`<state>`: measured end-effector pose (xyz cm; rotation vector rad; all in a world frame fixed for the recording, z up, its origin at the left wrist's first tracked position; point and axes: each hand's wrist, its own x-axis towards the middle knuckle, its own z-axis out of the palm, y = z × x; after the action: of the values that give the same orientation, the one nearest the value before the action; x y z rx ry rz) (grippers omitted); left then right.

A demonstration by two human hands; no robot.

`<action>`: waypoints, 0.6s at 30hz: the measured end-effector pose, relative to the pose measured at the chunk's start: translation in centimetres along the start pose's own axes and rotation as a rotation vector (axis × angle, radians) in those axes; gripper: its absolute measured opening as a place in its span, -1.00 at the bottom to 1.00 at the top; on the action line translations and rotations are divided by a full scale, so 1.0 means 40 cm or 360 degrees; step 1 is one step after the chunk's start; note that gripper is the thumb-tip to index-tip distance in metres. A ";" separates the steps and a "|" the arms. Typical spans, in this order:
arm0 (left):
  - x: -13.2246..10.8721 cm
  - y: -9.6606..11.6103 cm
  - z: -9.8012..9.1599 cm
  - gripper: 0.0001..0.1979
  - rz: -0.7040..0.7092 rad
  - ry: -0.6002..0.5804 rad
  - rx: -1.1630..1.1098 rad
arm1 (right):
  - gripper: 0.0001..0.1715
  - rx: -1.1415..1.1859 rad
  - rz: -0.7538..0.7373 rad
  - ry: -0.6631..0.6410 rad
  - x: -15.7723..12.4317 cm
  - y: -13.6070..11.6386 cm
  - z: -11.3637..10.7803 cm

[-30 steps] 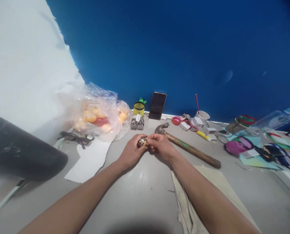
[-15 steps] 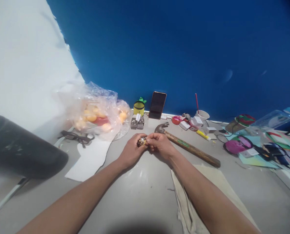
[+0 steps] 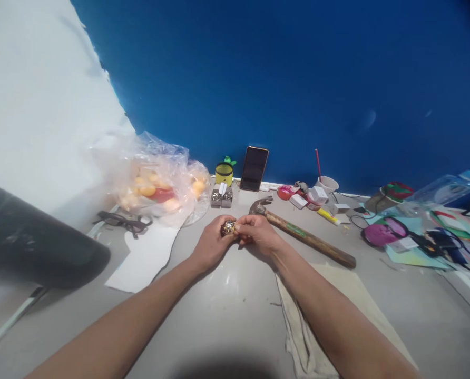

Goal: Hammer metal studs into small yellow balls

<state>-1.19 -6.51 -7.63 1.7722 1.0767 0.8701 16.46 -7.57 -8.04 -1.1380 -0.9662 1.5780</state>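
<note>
Gold-studded and dark, the small ball [image 3: 228, 228] is pinched between the fingertips of both hands, just above the grey tabletop [image 3: 227, 295]. The left hand [image 3: 211, 245] cups it and the right hand [image 3: 258, 235] presses its right side. Since a second ago little has shifted (the ball looks slightly turned), so the handling stays in place. Being round, it shows no long axis or heading. A hammer [image 3: 302, 236] lies just beyond.
</note>
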 end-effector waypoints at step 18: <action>-0.001 0.010 0.002 -0.72 0.0048 -0.0051 0.0028 | -0.54 0.0026 -0.0094 -0.0001 -0.005 0.010 0.008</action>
<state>-1.02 -6.68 -7.29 1.8148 1.0426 0.8502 16.11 -7.90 -8.27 -1.0881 -0.9772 1.5363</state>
